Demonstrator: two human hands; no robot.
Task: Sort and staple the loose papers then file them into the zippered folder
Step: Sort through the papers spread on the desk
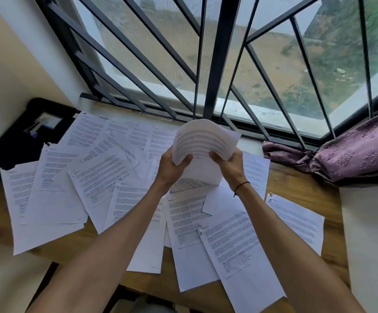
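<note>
Loose papers (208, 227) are fanned across the wooden worktop (296, 190) from near edge to far edge, likely spread for sorting. Above its middle, left hand (172, 166) and right hand (229, 164) each grip a side of a curled paper bundle (203, 143), probably squaring it for stapling. Black zippered folder (14, 141) lies at the far-left corner, purple curtain (352, 150) far right under the barred window (217, 64).

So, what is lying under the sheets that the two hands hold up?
Below the held sheets, gripped by the left hand and right hand, more loose papers lie overlapping on the wooden table. Whatever lies under those papers is covered.
</note>
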